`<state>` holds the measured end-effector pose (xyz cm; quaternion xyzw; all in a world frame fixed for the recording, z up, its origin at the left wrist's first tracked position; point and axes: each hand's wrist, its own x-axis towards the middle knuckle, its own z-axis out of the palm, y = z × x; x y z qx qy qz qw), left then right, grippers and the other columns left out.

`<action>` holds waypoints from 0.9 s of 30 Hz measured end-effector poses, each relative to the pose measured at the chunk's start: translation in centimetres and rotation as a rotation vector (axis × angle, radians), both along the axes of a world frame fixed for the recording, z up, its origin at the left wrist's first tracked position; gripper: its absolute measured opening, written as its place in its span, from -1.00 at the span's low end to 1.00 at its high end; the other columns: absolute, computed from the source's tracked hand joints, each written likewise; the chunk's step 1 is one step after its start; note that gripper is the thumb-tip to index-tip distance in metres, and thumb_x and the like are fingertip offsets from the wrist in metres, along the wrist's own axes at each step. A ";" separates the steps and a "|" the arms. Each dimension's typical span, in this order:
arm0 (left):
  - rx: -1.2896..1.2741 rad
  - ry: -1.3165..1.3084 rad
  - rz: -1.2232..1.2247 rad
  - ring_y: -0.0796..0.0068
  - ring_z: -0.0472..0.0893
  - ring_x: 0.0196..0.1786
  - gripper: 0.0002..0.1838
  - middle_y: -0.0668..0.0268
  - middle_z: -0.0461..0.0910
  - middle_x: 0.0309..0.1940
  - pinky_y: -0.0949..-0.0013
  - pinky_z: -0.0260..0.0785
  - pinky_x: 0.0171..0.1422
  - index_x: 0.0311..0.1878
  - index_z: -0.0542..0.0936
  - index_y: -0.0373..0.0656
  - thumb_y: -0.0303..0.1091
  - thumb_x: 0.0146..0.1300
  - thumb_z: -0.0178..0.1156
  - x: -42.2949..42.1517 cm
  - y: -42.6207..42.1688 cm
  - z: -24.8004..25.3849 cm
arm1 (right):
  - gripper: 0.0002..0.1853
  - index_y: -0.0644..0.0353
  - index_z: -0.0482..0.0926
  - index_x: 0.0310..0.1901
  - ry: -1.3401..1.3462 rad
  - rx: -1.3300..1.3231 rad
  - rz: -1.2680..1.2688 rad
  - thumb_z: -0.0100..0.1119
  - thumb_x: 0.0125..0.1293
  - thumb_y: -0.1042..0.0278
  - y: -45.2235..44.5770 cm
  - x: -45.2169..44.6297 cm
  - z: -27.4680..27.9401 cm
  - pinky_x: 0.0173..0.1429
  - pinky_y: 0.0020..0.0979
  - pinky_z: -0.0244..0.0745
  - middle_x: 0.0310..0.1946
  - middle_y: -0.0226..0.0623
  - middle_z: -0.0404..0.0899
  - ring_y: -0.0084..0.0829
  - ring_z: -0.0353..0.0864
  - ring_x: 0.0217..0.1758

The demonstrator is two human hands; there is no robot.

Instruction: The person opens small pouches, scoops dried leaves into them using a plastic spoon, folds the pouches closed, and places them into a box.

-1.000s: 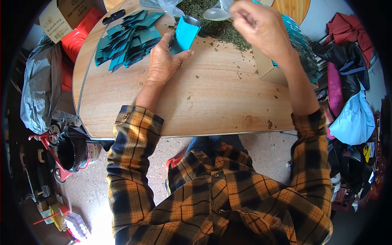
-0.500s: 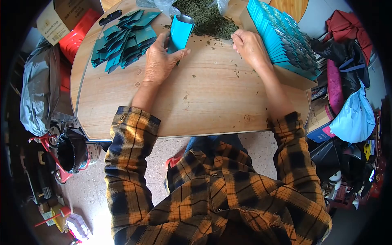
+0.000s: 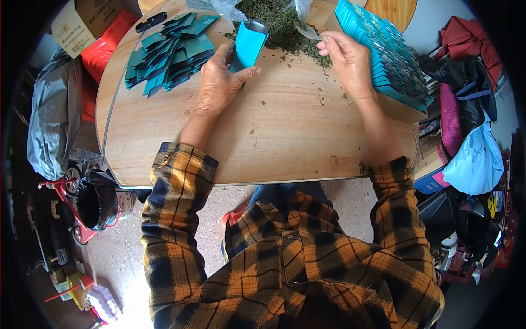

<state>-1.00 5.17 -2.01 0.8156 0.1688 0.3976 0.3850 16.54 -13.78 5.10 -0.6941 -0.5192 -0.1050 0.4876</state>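
Observation:
My left hand (image 3: 222,79) is wrapped round a teal foil pouch (image 3: 250,46), held upright with its silvery mouth open at the top. In my right hand (image 3: 346,61) is a thin translucent scoop (image 3: 309,33), pinched between thumb and fingers at the edge of a heap of dried green leaves (image 3: 268,19); its exact shape is partly hidden. Left of my left hand lies a loose pile of flat teal pouches (image 3: 170,55). Beside my right hand, a cardboard box (image 3: 397,107) holds a tight row of upright teal pouches (image 3: 378,49).
A clear plastic bag (image 3: 219,6) lies at the leaf heap's far side. A black pen-like object (image 3: 149,22) rests near the wooden table's (image 3: 263,142) left edge. Leaf crumbs are scattered across the wood. Bags and boxes crowd both sides of the table.
My right hand has lifted and turned at the heap's edge, and the scoop now shows more clearly. My left hand still holds the pouch, with the whole view shifted slightly.

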 end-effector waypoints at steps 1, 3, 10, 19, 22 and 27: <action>0.022 0.003 0.011 0.12 0.67 -0.08 -0.25 -0.06 0.64 -0.14 0.22 0.50 0.04 0.09 0.49 -0.32 -0.10 -0.14 0.56 -0.1 -0.1 0.1 | -0.83 0.36 0.60 -0.10 0.005 -0.014 0.005 0.09 0.40 0.46 -0.2 -0.5 0.9 -0.17 -0.56 0.55 -0.35 -0.32 0.67 -0.60 0.63 -0.31; 0.002 0.004 -0.010 0.13 0.67 -0.07 -0.25 -0.05 0.64 -0.13 0.23 0.50 0.04 0.09 0.49 -0.31 -0.11 -0.15 0.56 -0.1 -0.2 0.3 | -0.83 0.35 0.60 -0.09 -0.003 -0.005 0.066 0.08 0.40 0.46 -0.5 -1.2 2.5 -0.17 -0.56 0.54 -0.35 -0.32 0.67 -0.60 0.63 -0.31; 0.015 -0.009 -0.061 0.11 0.64 0.02 -0.25 -0.05 0.63 -0.07 0.23 0.46 0.12 0.11 0.49 -0.30 -0.19 -0.16 0.56 -0.5 -1.0 1.1 | -0.84 0.33 0.61 -0.13 -0.053 -0.162 0.268 0.08 0.39 0.47 -0.3 -3.2 6.3 -0.20 -0.61 0.51 -0.39 -0.37 0.64 -0.63 0.59 -0.34; 0.025 0.031 -0.055 0.08 0.63 0.04 -0.23 -0.06 0.62 -0.06 0.22 0.44 0.16 0.12 0.48 -0.32 -0.18 -0.17 0.57 -0.7 -1.2 1.6 | -0.92 0.25 0.58 -0.22 -0.660 -0.354 0.210 0.17 0.26 0.51 1.0 -5.2 10.1 -0.44 -0.61 0.33 -0.55 -0.44 0.49 -0.72 0.37 -0.53; 0.002 0.040 -0.064 0.09 0.63 0.04 -0.23 -0.06 0.62 -0.06 0.22 0.44 0.15 0.12 0.48 -0.32 -0.18 -0.17 0.57 -0.8 -1.1 1.7 | -0.88 0.22 0.43 -0.49 -0.882 -0.202 0.386 0.21 -0.05 0.54 2.0 -6.7 11.5 -0.32 -0.28 0.34 -0.59 -0.27 0.35 -0.25 0.43 -0.46; 0.004 0.044 -0.057 0.10 0.63 0.03 -0.22 -0.04 0.63 -0.06 0.22 0.45 0.14 0.13 0.48 -0.32 -0.17 -0.17 0.57 -0.9 -1.2 1.7 | -0.91 0.24 0.43 -0.50 -1.033 0.039 0.506 0.16 -0.01 0.58 2.8 -7.1 11.2 -0.30 -0.29 0.32 -0.64 -0.25 0.35 -0.25 0.42 -0.51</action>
